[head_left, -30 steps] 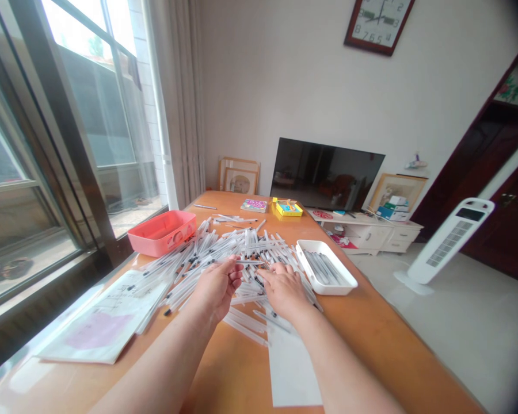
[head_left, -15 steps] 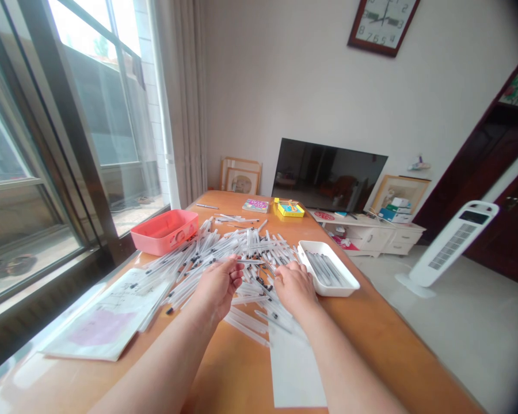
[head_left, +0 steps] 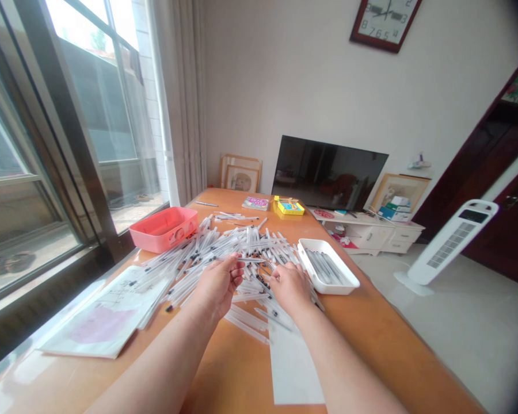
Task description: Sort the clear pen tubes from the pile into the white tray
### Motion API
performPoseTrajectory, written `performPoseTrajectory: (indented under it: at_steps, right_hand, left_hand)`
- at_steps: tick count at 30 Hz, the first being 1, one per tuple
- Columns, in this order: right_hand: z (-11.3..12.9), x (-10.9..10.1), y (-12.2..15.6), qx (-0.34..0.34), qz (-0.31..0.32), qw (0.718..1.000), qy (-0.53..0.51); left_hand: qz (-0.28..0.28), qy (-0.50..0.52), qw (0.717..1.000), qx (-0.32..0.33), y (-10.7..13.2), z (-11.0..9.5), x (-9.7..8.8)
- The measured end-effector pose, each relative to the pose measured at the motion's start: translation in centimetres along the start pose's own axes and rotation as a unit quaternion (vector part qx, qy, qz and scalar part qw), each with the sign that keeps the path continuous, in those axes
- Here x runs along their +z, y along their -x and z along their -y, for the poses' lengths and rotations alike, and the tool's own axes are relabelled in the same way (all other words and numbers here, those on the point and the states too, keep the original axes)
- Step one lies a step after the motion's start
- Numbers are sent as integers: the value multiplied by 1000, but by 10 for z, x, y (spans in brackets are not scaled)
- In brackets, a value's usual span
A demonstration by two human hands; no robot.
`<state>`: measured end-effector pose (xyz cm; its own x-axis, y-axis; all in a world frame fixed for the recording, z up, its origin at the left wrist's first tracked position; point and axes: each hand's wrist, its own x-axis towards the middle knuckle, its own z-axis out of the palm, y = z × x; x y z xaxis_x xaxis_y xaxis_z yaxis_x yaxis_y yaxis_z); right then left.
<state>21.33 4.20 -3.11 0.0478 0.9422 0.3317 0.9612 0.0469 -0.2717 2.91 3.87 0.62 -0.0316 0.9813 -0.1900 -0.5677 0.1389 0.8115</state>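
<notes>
A wide heap of clear pen parts with black ends spreads over the wooden table. My left hand is closed in a pinch on a pen, whose slim body points right from the fingertips. My right hand is low over the heap's right side, its fingers curled together; what they hold, if anything, is too small to make out. Beside it stands a white tray with several grey pens lying lengthwise in it. Under my right forearm lies a white paper sheet.
A red plastic basket stands left behind the heap. Printed paper lies at the left front. At the far end are a colourful booklet, a yellow box and a single pen. The window borders the table's left side.
My right hand has shifted slightly left, away from the tray, and its fingers have drawn closer together. My left hand keeps the pen in nearly the same place.
</notes>
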Motion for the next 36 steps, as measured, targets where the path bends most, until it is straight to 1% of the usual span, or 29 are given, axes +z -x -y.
performPoseTrajectory:
  at_steps: [5, 8, 10, 12, 13, 14, 17, 19, 21, 23, 26, 36]
  right_hand:
    - [-1, 1, 0, -1, -7, 1000, -3]
    - [-3, -2, 0, -2, -20, 999, -35]
    - [-4, -5, -1, -1, -30, 995, -98]
    - [-4, -9, 0, 14, -30, 979, -201]
    - [-4, -11, 1, 26, -22, 964, -264]
    - [-3, -14, 2, 39, -8, 943, -330]
    - [-1, -22, 7, 73, 50, 858, -507]
    - [0, -28, 10, 93, 75, 808, -577]
    - [0, -33, 11, 106, 82, 779, -613]
    - [0, -36, 12, 111, 86, 762, -632]
    - [1, -37, 12, 112, 87, 753, -643]
    - [5, -36, 16, 105, 102, 749, -646]
  left_hand:
    - [0, -1, 1000, 0, -2, 1, -2]
    - [1, 6, 1000, -1, -3, 1, -2]
    - [2, 8, 1000, -2, -3, 1, -2]
    - [1, 9, 1000, -2, -1, 0, -1]
    - [0, 9, 1000, -1, -1, -1, 0]
    - [-1, 9, 1000, 2, 0, -2, 1]
    - [0, 9, 1000, 6, 2, -4, 2]
    - [4, 10, 1000, 5, 2, -4, 3]
    - [12, 13, 1000, 7, 2, -3, 3]
    - [17, 18, 1000, 11, 2, -2, 3]
    - [14, 17, 1000, 13, 2, -2, 4]
    - [24, 7, 1000, 13, 8, 0, 8]
